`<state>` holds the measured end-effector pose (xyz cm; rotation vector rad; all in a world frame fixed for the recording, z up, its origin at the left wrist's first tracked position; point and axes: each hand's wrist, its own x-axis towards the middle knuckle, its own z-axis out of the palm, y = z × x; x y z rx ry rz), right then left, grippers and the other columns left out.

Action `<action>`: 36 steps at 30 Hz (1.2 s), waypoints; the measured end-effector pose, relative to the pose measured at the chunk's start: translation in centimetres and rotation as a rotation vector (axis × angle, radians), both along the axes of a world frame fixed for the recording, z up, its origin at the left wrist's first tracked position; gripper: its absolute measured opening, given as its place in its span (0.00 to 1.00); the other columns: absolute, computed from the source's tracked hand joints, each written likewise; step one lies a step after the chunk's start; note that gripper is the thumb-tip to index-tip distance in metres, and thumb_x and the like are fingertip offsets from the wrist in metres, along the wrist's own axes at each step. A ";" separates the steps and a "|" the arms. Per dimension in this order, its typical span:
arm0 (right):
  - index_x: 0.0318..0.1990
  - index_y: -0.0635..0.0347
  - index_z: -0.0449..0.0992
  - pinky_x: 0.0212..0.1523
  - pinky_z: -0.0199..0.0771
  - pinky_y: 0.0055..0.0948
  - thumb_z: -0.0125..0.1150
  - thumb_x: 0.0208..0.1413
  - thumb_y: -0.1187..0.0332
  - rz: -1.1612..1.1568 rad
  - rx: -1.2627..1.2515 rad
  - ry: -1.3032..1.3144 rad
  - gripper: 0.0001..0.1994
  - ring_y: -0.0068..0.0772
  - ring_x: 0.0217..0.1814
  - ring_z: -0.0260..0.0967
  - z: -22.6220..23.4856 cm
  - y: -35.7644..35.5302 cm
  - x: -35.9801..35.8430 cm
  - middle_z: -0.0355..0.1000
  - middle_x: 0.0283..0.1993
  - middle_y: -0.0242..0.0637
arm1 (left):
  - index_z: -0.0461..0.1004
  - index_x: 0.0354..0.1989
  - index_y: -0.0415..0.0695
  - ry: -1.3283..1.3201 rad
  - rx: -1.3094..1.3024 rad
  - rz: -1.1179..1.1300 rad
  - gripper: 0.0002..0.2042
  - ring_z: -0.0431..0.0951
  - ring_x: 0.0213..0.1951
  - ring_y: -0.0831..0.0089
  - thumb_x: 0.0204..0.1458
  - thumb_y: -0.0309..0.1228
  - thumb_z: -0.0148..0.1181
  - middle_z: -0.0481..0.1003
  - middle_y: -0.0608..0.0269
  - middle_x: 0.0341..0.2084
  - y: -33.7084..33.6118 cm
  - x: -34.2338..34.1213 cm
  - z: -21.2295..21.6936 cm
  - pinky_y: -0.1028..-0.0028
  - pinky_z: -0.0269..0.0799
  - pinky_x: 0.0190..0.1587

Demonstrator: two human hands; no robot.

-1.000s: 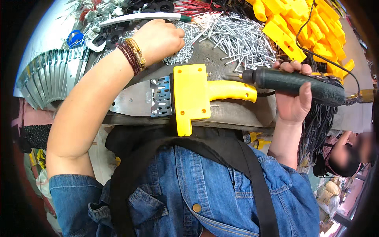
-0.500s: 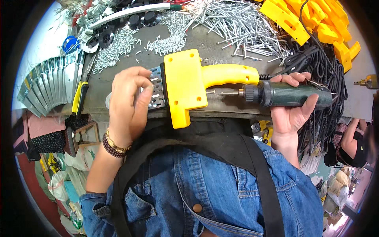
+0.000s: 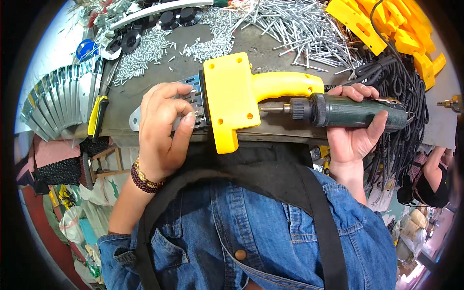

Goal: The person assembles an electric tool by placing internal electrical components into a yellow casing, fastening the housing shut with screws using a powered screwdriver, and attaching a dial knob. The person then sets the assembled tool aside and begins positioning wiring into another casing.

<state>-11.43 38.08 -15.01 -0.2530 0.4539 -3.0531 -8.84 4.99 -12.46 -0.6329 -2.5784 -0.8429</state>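
A power tool with a yellow plastic housing and yellow handle lies across the bench's front edge, its handle toward the right. From its left side sticks a slotted metal plate. My left hand has its fingers curled over this plate, thumb and fingertips bent in against it; part of the plate is hidden beneath. In my right hand is a dark green electric screwdriver, held level. Its bit points left and meets the housing's right side, just below the handle.
Long screws and short screws lie in heaps at the back. Metal blades fan out at left beside a yellow-black cutter. Black cables and yellow housing parts fill the right. Another person's arm shows far right.
The screwdriver has moved left toward the housing, and the screw that stuck out from it no longer shows. My left hand has shifted slightly right on the metal plate.
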 end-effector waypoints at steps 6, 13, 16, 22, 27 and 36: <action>0.56 0.44 0.74 0.72 0.53 0.45 0.79 0.45 0.60 -0.016 0.111 -0.043 0.29 0.28 0.54 0.65 0.6 -0.8 0.0 0.68 0.49 0.27 | 0.72 0.33 0.41 -0.026 -0.008 -0.037 0.04 0.69 0.57 0.42 0.51 0.25 0.58 0.73 0.46 0.51 -0.4 -0.1 0.0 0.52 0.61 0.61; 0.50 0.49 0.69 0.72 0.52 0.44 0.80 0.41 0.70 -0.023 0.044 -0.060 0.29 0.29 0.52 0.65 1.1 -1.0 0.3 0.66 0.46 0.28 | 0.72 0.32 0.44 -0.056 -0.002 -0.095 0.04 0.68 0.60 0.44 0.51 0.28 0.58 0.72 0.48 0.54 -0.7 0.1 0.1 0.46 0.53 0.65; 0.52 0.46 0.72 0.72 0.53 0.45 0.80 0.43 0.62 -0.001 0.077 -0.002 0.28 0.29 0.53 0.66 0.3 -0.5 0.0 0.67 0.49 0.27 | 0.72 0.32 0.44 -0.035 0.045 -0.075 0.03 0.68 0.60 0.45 0.51 0.28 0.58 0.72 0.49 0.54 -1.0 0.2 -0.4 0.45 0.51 0.65; 0.51 0.47 0.72 0.72 0.53 0.45 0.79 0.44 0.62 0.007 0.060 0.011 0.27 0.29 0.53 0.66 0.4 -0.6 0.0 0.67 0.48 0.28 | 0.72 0.31 0.46 -0.034 -0.058 -0.080 0.05 0.67 0.62 0.46 0.52 0.32 0.60 0.71 0.52 0.56 -0.9 0.3 0.0 0.43 0.50 0.65; 0.51 0.47 0.72 0.72 0.53 0.45 0.79 0.45 0.63 -0.007 0.073 0.006 0.26 0.28 0.52 0.66 0.4 -0.8 0.1 0.67 0.48 0.28 | 0.72 0.31 0.46 -0.059 -0.060 -0.084 0.07 0.64 0.63 0.44 0.50 0.33 0.64 0.70 0.49 0.58 -1.1 0.4 -0.1 0.45 0.49 0.66; 0.50 0.47 0.71 0.73 0.53 0.44 0.78 0.45 0.63 -0.003 0.078 0.011 0.25 0.28 0.53 0.66 0.4 -0.9 0.3 0.67 0.48 0.28 | 0.74 0.32 0.46 -0.061 -0.081 -0.049 0.09 0.63 0.64 0.42 0.49 0.36 0.66 0.68 0.47 0.60 -0.7 0.4 0.0 0.46 0.49 0.67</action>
